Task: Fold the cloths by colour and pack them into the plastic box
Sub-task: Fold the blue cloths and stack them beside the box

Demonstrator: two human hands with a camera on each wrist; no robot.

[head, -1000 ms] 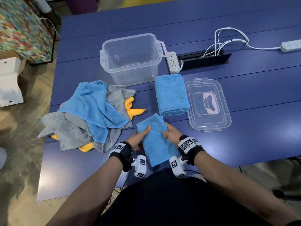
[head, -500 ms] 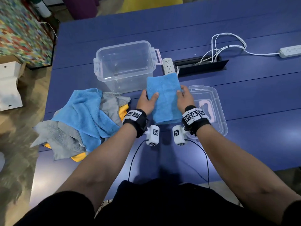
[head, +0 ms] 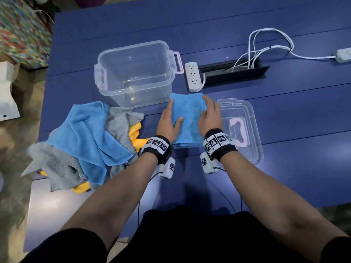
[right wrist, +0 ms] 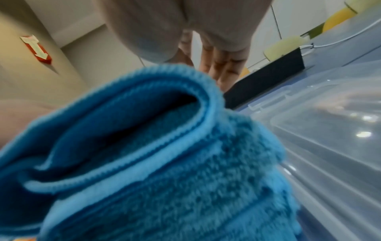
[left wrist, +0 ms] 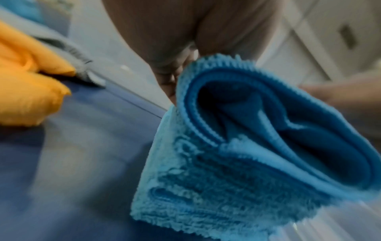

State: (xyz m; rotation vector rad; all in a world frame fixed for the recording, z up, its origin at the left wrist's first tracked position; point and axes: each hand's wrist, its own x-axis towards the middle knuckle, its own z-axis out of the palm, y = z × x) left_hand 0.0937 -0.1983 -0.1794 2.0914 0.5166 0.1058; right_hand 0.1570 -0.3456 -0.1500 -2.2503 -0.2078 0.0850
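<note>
Fingers (head: 169, 109) of both hands lying straight, flat along folded blue cloth (head: 188, 118), long axis pointing away toward power strip (head: 193, 76).

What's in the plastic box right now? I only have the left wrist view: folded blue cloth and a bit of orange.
Observer: Nothing. The head view shows the plastic box empty.
Operator: Where's the lid?
Observer: Off, lying on the table. The lid is just right of the folded blue stack.
Operator: Hands?
Observer: The left hand and right hand flank the stack, fingers straight, pressing it rather than gripping.
Operator: What's left to fold?
Observer: A loose pile left of the stack, with blue, grey and yellow cloths.
</note>
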